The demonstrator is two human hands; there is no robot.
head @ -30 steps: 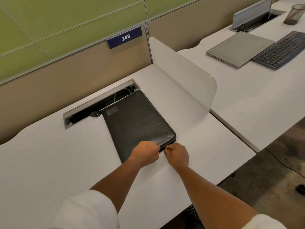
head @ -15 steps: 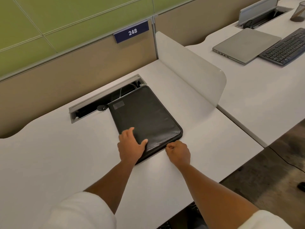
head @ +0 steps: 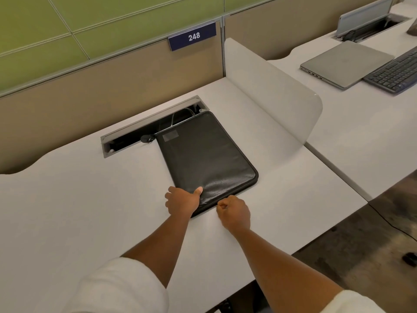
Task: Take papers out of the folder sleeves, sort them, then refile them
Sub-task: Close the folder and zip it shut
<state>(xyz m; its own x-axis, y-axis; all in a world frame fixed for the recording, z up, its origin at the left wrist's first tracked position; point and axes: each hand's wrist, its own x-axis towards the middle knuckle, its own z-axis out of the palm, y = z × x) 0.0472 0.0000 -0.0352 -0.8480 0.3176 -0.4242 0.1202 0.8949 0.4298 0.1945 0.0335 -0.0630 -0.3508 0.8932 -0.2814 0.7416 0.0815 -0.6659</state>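
Left hand [head: 182, 203] grips the near-left corner of the black folder [head: 206, 159], thumb on the cover, apparently steadying it. Right hand [head: 233, 212] is curled at the near edge, likely pinching a zipper pull; contact not visible. Folder lies closed on the desk [head: 79, 199], far end at the cable tray [head: 135, 136]. Divider [head: 270, 93] stands right, clear of it.

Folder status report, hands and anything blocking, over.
Left hand grips folder at near corner. Right hand fisted at near edge, grip unclear. Folder closed, flat on desk. Nothing blocking.
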